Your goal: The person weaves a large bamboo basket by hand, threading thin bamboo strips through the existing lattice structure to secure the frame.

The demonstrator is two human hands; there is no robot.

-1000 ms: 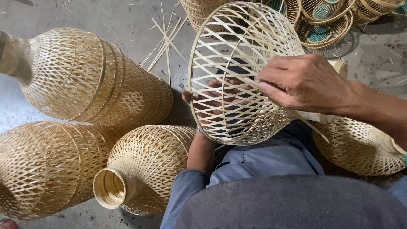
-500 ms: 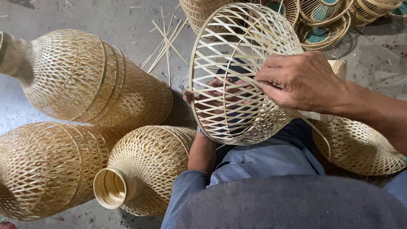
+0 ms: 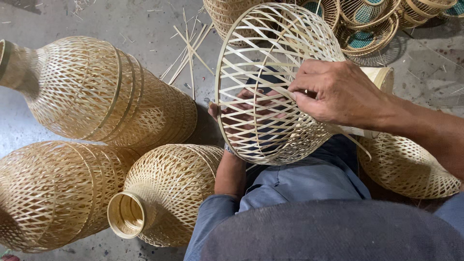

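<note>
An open-weave bamboo basket frame [image 3: 251,43] stands on its side over my lap, its round mouth facing left. My left hand [image 3: 241,113] is inside it, fingers seen through the lattice, pressed against the weave. My right hand [image 3: 338,94] rests on the outside of the frame at its right side, fingertips pinching a thin bamboo strip in the lattice. A loose strip end trails down to the right of the frame.
Three finished bottle-shaped bamboo lamp shades lie on the concrete floor at left: one upper left [image 3: 96,92], one lower left [image 3: 43,193], one with its neck opening toward me [image 3: 164,193]. Another woven piece [image 3: 411,166] sits at right. Loose bamboo strips [image 3: 188,48] and stacked round baskets [image 3: 367,34] lie beyond.
My right hand's fingertips shifted slightly along the weave, working the strip. The frame and my left hand stayed almost in place.
</note>
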